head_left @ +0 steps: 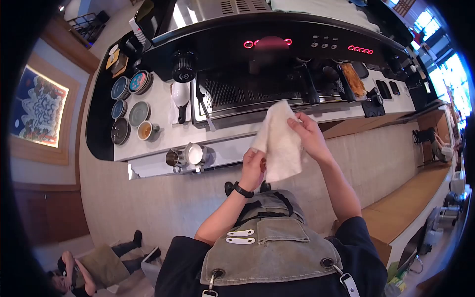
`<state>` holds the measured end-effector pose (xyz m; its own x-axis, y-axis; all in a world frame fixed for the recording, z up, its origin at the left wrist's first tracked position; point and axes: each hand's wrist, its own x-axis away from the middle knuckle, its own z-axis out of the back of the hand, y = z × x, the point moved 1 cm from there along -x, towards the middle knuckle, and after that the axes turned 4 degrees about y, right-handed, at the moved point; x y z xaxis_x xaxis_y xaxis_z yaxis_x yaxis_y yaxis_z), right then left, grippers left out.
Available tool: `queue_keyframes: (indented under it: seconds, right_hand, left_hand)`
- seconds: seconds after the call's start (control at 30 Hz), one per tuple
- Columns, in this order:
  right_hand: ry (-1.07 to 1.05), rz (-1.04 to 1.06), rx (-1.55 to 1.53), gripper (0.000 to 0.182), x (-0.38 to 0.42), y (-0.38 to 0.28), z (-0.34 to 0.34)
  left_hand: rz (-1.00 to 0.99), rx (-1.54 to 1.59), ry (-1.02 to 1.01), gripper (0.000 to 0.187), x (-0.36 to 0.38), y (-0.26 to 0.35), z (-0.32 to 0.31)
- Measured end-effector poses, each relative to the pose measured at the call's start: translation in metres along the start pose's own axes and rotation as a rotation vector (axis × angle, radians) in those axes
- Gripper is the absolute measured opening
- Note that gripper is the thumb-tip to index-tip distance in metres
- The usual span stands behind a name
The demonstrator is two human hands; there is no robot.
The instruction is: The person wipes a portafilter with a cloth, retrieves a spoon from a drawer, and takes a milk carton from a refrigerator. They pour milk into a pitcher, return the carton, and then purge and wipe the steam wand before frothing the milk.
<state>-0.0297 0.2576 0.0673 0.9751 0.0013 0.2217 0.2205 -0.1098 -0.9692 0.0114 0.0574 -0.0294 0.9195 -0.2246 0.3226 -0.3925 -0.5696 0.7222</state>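
Note:
A white cloth (281, 143) hangs between my two hands, in front of the espresso machine's drip tray (242, 91). My right hand (308, 134) pinches its upper right edge between thumb and fingers. Lower down on the left, my left hand (253, 168), with a black band at the wrist, has its fingers closed on the cloth's left edge. To the left of the cloth, a metal pitcher with white milk (195, 153) stands beside a second metal pitcher (174, 158) at the counter's front.
Stacked plates (119, 88) and a cup of coffee (145, 130) stand on the left counter. A white scoop (181, 94) lies by the drip tray. Portafilter handles (310, 89) jut from the machine. One person (106, 267) sits at the lower left, another (438, 143) at far right.

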Motion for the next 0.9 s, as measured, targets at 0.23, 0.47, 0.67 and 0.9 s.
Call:
queue_keyframes:
  seconds: [0.23, 0.47, 0.67, 0.9]
  right_hand:
    - [-0.047, -0.527, -0.732, 0.062, 0.005, 0.127, -0.038]
    - [-0.463, -0.553, -1.145, 0.062, 0.005, 0.170, -0.076]
    - [-0.133, 0.073, -0.486, 0.045, -0.043, 0.110, -0.121]
    - [0.107, 0.636, -0.239, 0.051, -0.064, 0.007, -0.248]
  left_hand:
    - [-0.292, -0.709, 0.136, 0.042, 0.022, 0.037, 0.014]
    - [-0.379, -1.300, 0.304, 0.034, 0.051, 0.130, 0.038]
    - [-0.854, -1.170, 0.477, 0.030, 0.032, 0.258, 0.005]
    - [-0.745, -1.420, 0.342, 0.047, -0.019, 0.293, -0.024]
